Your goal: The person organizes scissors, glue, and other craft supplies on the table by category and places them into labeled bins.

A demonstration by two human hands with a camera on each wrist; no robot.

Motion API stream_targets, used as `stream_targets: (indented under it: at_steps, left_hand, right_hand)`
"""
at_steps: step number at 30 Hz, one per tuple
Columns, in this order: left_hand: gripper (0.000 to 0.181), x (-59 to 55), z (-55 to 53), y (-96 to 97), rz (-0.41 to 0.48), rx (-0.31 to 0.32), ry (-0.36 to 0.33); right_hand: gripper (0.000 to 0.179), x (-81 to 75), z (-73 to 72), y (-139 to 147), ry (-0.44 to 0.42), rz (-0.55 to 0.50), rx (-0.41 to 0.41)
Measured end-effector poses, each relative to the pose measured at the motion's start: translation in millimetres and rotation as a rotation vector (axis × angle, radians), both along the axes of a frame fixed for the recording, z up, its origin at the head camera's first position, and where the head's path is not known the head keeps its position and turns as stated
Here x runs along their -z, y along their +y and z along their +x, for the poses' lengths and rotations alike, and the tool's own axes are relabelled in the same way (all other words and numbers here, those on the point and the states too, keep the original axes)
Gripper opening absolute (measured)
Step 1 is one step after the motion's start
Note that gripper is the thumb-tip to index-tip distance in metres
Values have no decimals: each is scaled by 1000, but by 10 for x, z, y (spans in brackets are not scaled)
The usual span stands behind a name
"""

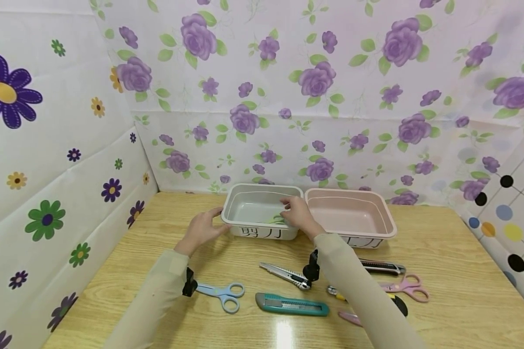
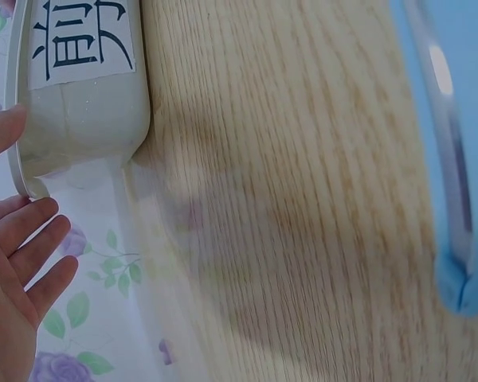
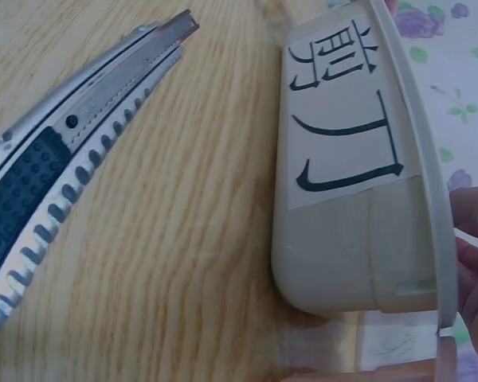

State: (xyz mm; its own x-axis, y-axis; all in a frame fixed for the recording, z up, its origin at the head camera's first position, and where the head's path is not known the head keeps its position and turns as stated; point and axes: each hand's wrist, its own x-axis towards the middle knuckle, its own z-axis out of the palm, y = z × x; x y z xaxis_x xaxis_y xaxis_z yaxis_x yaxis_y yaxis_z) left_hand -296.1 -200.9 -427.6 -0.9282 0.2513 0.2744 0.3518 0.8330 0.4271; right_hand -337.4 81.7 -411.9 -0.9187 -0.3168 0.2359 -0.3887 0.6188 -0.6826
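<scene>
In the head view my left hand is at the left end of a grey plastic bin with a printed label. Its fingers are spread, with the tips at the rim in the left wrist view. My right hand reaches over the bin's right end, fingertips inside and apart. Just below them, green-handled scissors lie low in the bin, partly hidden by the front wall and hand. Closer to me on the table are blue scissors and a silver box cutter.
A pink bin stands right beside the grey one. A teal box cutter, a black box cutter and pink scissors lie on the wooden table. My right forearm partly covers a yellow-and-black cutter. Flowered cloth hangs behind.
</scene>
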Motion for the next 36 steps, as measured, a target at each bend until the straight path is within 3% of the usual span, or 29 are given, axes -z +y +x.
stream_targets:
  at_steps: [9,19,29,36]
  left_hand:
    - [58,0,1,-1,7,4,8]
    - [58,-12,7,-4,18,6,3]
    - [58,-6,17,7,16,10,-2]
    - [57,-10,25,9,3,9,5]
  right_hand:
    - [38,-139,55,2,32,-16,-51]
    - [43,-322,204,-50,-29,-57,-123]
    - [46,-377,366,-19,-49,-86,-198]
    - [48,-369,530,-8,-118,-134,-221]
